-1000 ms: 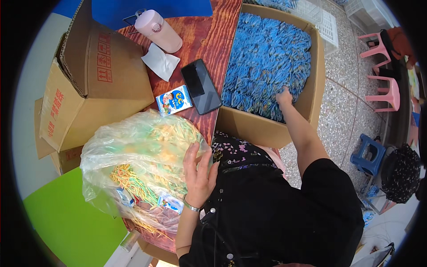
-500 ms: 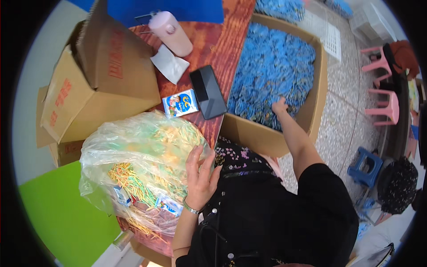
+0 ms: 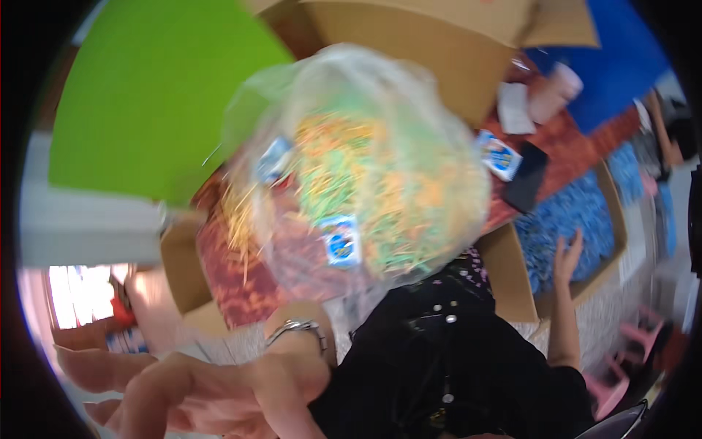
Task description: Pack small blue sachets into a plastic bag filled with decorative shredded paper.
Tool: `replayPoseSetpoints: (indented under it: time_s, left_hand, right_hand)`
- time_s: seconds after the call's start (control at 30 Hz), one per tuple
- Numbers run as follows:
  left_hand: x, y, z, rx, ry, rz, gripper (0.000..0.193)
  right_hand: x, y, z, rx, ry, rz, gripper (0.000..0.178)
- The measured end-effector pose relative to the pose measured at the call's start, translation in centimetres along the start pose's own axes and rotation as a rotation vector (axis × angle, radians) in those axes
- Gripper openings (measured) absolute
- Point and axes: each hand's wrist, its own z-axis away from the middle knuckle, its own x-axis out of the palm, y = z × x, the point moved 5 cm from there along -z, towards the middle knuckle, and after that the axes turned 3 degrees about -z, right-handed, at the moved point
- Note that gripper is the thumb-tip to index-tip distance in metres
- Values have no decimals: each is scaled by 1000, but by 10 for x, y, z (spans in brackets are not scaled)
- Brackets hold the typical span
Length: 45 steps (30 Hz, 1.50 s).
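Observation:
My left hand [image 3: 197,391] is raised large at the lower left, a metal band [image 3: 296,333] round its wrist. Its fingers are apart and nothing shows in them. A clear plastic bag [image 3: 446,183] of thin orange, yellow and green sticks [image 3: 333,157] lies on the table beyond it. One blue-and-white packet [image 3: 341,240] is at the bag's near side, and another, a blurred one [image 3: 275,161], is farther left. My right hand [image 3: 567,257], fingers spread, is over the blue pieces [image 3: 541,245] filling a cardboard box; blur hides whether it touches them.
A large open carton [image 3: 417,58] stands behind the bag, with a green board [image 3: 153,102] to its left. On the red-patterned table [image 3: 230,293] are a dark phone-like slab [image 3: 526,178], a packet [image 3: 500,155], a tissue [image 3: 516,108] and a pink bottle [image 3: 556,94]. Pink stools [image 3: 640,329] stand at the right.
My view has swung left, so the table and boxes appear farther right. My left hand has left the bag's edge for the lower left. My right hand stays at the box, its fingers now spread.

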Motion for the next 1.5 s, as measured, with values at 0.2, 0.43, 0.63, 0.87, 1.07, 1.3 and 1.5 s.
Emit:
replayPoseSetpoints:
  time_s: [0.2,0.43,0.63,0.87,1.07,1.3,1.5]
  left_hand:
    - [11,75,0,-17,12,-180,101]
    - [24,120,7,-63,104,-251,108]
    - [37,131,9,-274,215,-421,101]
    - [26,143,37,108,372,-687,94]
    - [-10,144,49,239,450,-733,90]
    - [-69,128,94,-549,473,-932,58]
    - [-135,101,261,-1144,243,-1753,54]
  right_hand:
    - [-24,-262,-64,-344,-125,-690,43]
    - [19,-515,23,-1107,-600,-722,23]
    - [142,-550,94,-1284,-985,-192,23]
    - [192,-548,103,-1273,-934,269,47]
    - [200,-539,105,-1289,-880,187,44]
    - [194,-525,95,-1369,-855,159,19]
    - [167,-538,92,-1488,-703,-164,8]
